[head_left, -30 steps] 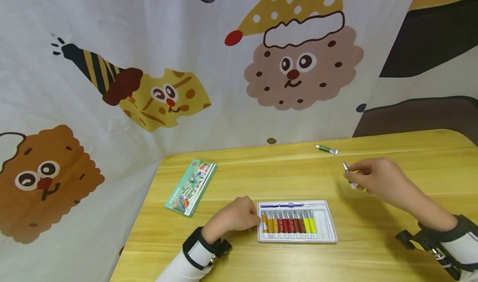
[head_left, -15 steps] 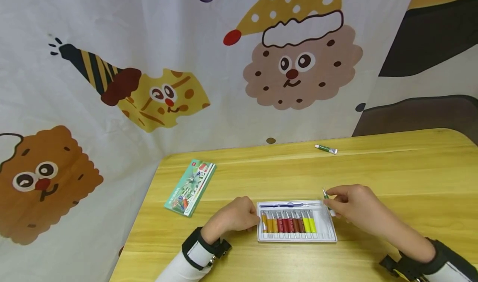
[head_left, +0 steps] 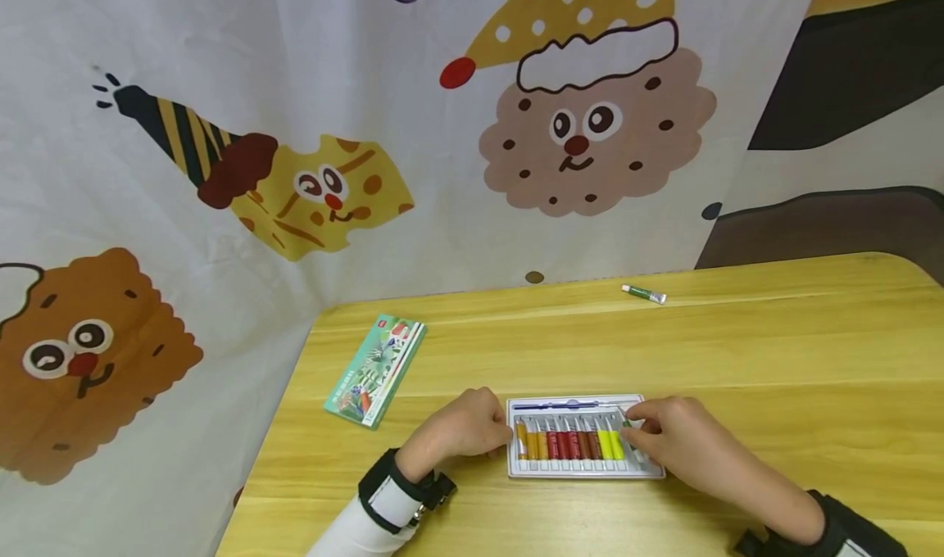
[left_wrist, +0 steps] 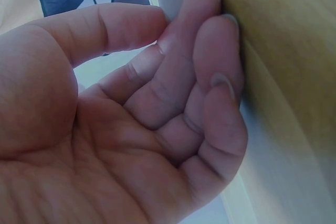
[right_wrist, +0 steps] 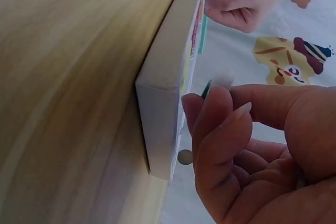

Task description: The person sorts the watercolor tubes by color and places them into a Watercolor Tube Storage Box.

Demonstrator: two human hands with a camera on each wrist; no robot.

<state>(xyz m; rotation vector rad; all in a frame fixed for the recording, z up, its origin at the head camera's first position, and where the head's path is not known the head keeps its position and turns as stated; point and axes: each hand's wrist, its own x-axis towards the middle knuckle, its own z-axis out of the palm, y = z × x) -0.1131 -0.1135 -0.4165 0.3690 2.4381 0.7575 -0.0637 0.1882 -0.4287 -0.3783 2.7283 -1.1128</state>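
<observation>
A white plastic tray [head_left: 586,474] lies on the table with a row of paint tubes [head_left: 565,444] in yellow, orange, red and brown. A blue-handled paintbrush [head_left: 542,407] lies along its far side. My left hand [head_left: 466,426] holds the tray's left edge between thumb and curled forefinger; the left wrist view shows the other fingers bent against the table. Over the tray's right end, my right hand [head_left: 689,442] pinches a small green paint tube [right_wrist: 206,88] between thumb and fingertips. Most of that tube is hidden by the fingers; its pale cap looks blurred.
Another green paint tube [head_left: 644,294] lies near the table's far edge. A green printed box [head_left: 376,370] rests at the left of the table [head_left: 811,360]. Behind the table hangs a white cloth [head_left: 442,237] with cartoon food prints.
My right hand has carried the green paint tube leftward and nearer, from the right of the tray to over its right end. The left hand stays at the tray's left edge.
</observation>
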